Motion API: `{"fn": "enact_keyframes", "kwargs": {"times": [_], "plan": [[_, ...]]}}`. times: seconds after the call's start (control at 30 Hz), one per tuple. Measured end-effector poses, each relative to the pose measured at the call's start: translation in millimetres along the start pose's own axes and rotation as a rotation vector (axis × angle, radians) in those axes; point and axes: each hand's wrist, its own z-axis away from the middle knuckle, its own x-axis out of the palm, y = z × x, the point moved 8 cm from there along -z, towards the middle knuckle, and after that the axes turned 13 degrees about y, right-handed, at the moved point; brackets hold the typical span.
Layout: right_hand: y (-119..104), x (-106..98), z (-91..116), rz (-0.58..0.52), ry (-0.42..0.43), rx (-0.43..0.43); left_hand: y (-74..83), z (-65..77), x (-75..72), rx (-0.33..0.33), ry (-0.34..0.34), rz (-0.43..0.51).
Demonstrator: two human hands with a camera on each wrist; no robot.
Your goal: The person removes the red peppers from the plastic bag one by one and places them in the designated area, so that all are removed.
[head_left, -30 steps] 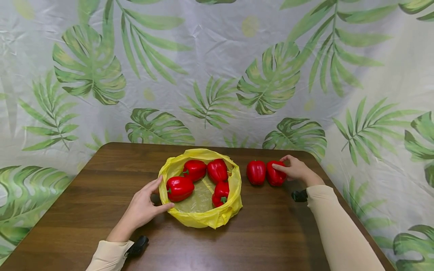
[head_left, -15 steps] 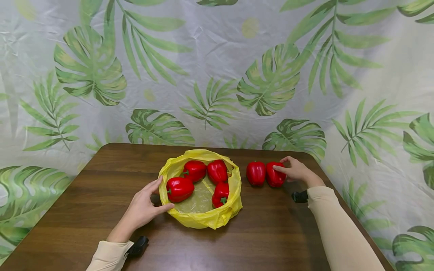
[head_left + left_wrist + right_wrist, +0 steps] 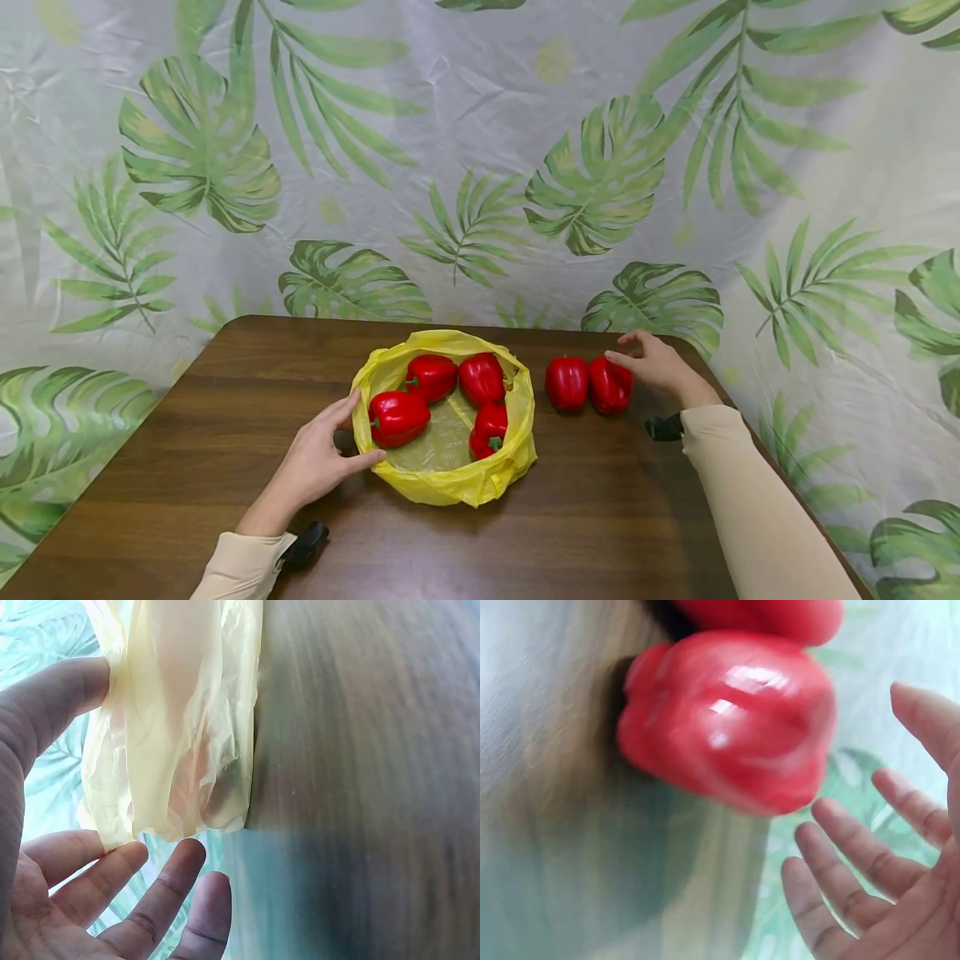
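A yellow plastic bag (image 3: 442, 485) stands on the table with its mouth spread wide. Inside it are several red bell peppers, one of them (image 3: 399, 418) on the left side. My left hand (image 3: 318, 450) holds the bag's left rim between thumb and fingers; the left wrist view shows the fingertips at the thin yellow edge. To the right of the bag, two more red bell peppers stand side by side, the left one (image 3: 566, 383) and the right one (image 3: 610, 388). My right hand (image 3: 654, 367) hovers just above the right pepper, fingers spread and apart from it.
The dark wooden table (image 3: 585, 533) has its far edge close to a hanging leaf-print cloth (image 3: 480, 150). A black band with a small device (image 3: 303, 546) sits at the left wrist, and another (image 3: 663, 428) at the right wrist.
My right hand has let go of the right bell pepper and lifted slightly off it. That pepper has shifted a little where it stands. My left hand and the bag have stayed put.
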Motion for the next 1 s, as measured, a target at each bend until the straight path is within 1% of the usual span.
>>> {"fn": "enact_keyframes", "kwargs": {"times": [0.2, 0.33, 0.43, 0.63, 0.77, 1.0], "plan": [[-35, -8, -4, -0.038, 0.038, -0.063, -0.2, -0.1, -0.1, -0.001, -0.004, 0.002], [-59, -7, -5, -0.050, 0.044, -0.112, 0.3, -0.8, -0.5, 0.001, -0.001, 0.005], [-74, -2, -6, -0.065, 0.035, -0.139, 1.4, -0.9, -1.0, 0.005, 0.002, 0.009], [-96, 10, -8, -0.101, 0.010, -0.168, 2.3, -0.1, -2.3, 0.006, 0.000, 0.019], [-113, 16, -7, -0.119, -0.018, -0.197, 4.0, -0.5, -4.4, 0.008, 0.008, 0.025], [-137, 25, -1, -0.105, -0.046, -0.252, 7.4, -2.2, -2.6, 0.010, 0.010, 0.040]]}}
